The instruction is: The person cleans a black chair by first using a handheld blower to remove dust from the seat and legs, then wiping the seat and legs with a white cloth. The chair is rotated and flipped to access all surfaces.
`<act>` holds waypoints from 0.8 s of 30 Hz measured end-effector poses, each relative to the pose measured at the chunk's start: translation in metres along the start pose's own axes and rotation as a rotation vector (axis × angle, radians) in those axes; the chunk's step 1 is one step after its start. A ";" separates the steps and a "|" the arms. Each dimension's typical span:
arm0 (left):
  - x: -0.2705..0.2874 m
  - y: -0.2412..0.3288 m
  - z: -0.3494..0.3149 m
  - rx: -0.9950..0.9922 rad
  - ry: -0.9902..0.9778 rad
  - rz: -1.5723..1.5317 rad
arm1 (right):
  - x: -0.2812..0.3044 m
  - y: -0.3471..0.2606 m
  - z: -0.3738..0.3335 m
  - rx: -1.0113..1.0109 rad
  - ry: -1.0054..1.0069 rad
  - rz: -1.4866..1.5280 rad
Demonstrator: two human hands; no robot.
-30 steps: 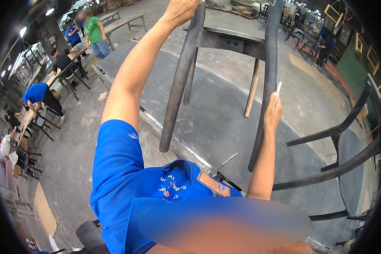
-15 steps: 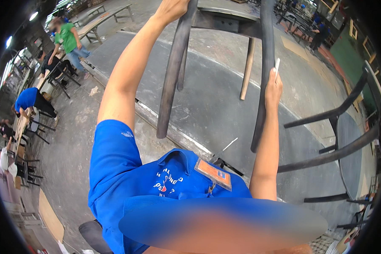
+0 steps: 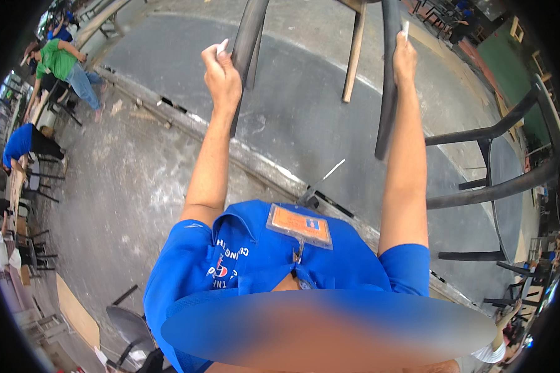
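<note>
A dark wooden chair (image 3: 249, 46) is in front of me at the upper edge, its top cut off by the picture. Two thick dark bars of it run down toward me, and a paler wooden leg (image 3: 353, 59) hangs between them. My left hand (image 3: 223, 81) is closed beside the left bar, its fingers partly hidden; a small pale tip shows at its thumb. My right hand (image 3: 406, 61) grips the right bar from its outer side. A thin white stick (image 3: 406, 30) juts up from that hand.
Below the chair lies a wide dark grey platform (image 3: 292, 118) with a worn edge. Another dark chair (image 3: 529, 177) lies tipped at right. People work along benches at left, among them a person in green (image 3: 57, 61) and one in blue (image 3: 22, 146). A board (image 3: 78, 311) lies lower left.
My left hand has come down and nearer along the left bar. The chair and my right hand sit higher in view. The person in green has shifted and bends more.
</note>
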State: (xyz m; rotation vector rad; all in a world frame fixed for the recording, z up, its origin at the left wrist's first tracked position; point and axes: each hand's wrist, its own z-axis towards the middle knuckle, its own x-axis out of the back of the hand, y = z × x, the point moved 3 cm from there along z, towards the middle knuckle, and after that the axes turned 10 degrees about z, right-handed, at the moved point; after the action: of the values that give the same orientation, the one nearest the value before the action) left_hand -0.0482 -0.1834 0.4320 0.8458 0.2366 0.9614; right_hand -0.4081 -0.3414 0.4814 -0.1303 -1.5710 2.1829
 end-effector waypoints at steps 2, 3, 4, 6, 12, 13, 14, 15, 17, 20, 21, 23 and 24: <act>0.018 -0.013 -0.028 0.063 0.031 -0.053 | -0.003 0.000 0.010 0.069 0.010 -0.059; 0.025 -0.020 -0.039 0.102 0.049 -0.074 | -0.004 0.000 0.015 0.077 -0.008 -0.080; 0.031 -0.026 -0.047 0.096 0.057 -0.166 | -0.007 -0.001 0.019 0.084 -0.011 -0.101; 0.038 -0.038 -0.060 0.130 0.043 -0.326 | -0.008 -0.001 0.026 0.106 -0.010 -0.130; 0.057 -0.058 -0.084 0.318 0.111 -0.336 | -0.008 0.005 0.024 0.044 -0.077 -0.022; 0.063 -0.056 -0.084 0.338 0.140 -0.363 | -0.007 0.004 0.018 0.048 -0.081 -0.003; 0.069 -0.054 -0.083 0.416 0.164 -0.386 | -0.006 0.003 0.009 0.055 -0.082 0.019; 0.076 -0.049 -0.078 0.384 0.166 -0.365 | -0.004 0.002 -0.003 0.055 -0.089 0.048; 0.087 -0.033 -0.062 0.295 0.147 -0.389 | -0.001 -0.004 -0.033 0.054 -0.102 0.116; 0.082 0.000 -0.032 0.244 0.106 -0.406 | 0.001 -0.014 -0.092 0.030 -0.134 0.227; 0.076 0.017 -0.020 0.169 0.048 -0.435 | -0.001 -0.018 -0.115 0.019 -0.145 0.261; 0.058 0.061 0.013 -0.012 0.031 -0.480 | -0.006 -0.025 -0.161 -0.004 -0.155 0.322; 0.048 0.083 0.028 0.064 0.051 -0.555 | -0.009 -0.028 -0.181 0.000 -0.162 0.352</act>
State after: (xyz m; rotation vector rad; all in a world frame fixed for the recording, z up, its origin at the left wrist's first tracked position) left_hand -0.0579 -0.1359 0.5194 0.7567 0.5177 0.4565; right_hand -0.3324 -0.1785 0.4426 -0.2526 -1.7456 2.5154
